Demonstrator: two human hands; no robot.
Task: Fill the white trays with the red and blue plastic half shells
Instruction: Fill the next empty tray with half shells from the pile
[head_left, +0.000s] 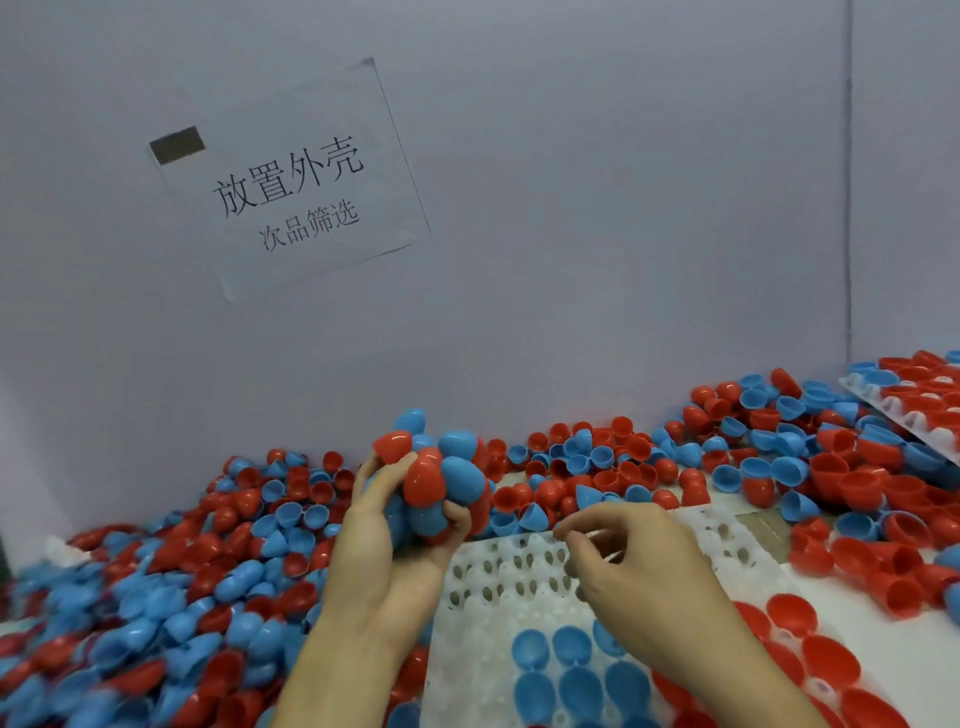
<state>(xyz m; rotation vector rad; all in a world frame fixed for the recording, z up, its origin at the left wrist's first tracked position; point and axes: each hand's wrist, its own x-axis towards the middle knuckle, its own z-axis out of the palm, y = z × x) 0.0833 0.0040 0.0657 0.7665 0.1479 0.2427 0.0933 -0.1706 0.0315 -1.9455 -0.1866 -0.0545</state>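
My left hand (382, 530) grips a cluster of red and blue half shells (441, 473), held up above the far left corner of the white tray (509, 577). My right hand (639, 561) hovers over the tray's far part with fingers curled; nothing visible between them. The tray's near rows hold blue half shells (566, 670) in the middle and red half shells (826, 660) on the right. Its far sockets are bare.
Loose red and blue shells lie heaped on the left (156, 597), along the back wall (597, 457) and at the right (883, 519). A second filled tray (914, 400) leans at the far right. A paper sign (291, 182) hangs on the wall.
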